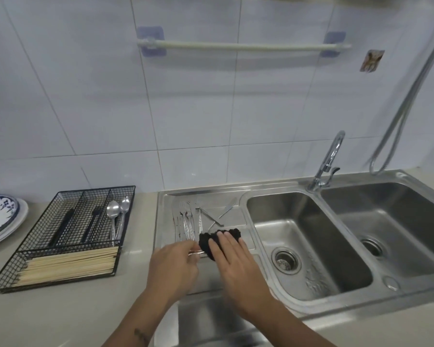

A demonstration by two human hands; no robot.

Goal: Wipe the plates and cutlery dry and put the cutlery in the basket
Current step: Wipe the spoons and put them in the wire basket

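My left hand (174, 265) pinches the handle end of a metal piece of cutlery (196, 252) over the sink's draining board. My right hand (232, 256) holds a black cloth (211, 240) wrapped round the other end of that piece; the cloth hides it, so I cannot tell which kind it is. Several forks (186, 221) and knives (226, 211) lie on the draining board (166, 209) behind the hands. The black wire basket (68, 234) stands on the counter to the left, with two spoons (117, 214) and dark-handled pieces inside. Stacked plates (0, 219) sit at the far left.
A bundle of wooden chopsticks (70, 265) fills the basket's front compartment. Two steel sink bowls (308, 241) lie to the right, with a tap (328, 161) behind them. A towel rail (243, 46) hangs on the tiled wall and a hose (411, 101) drops at the right.
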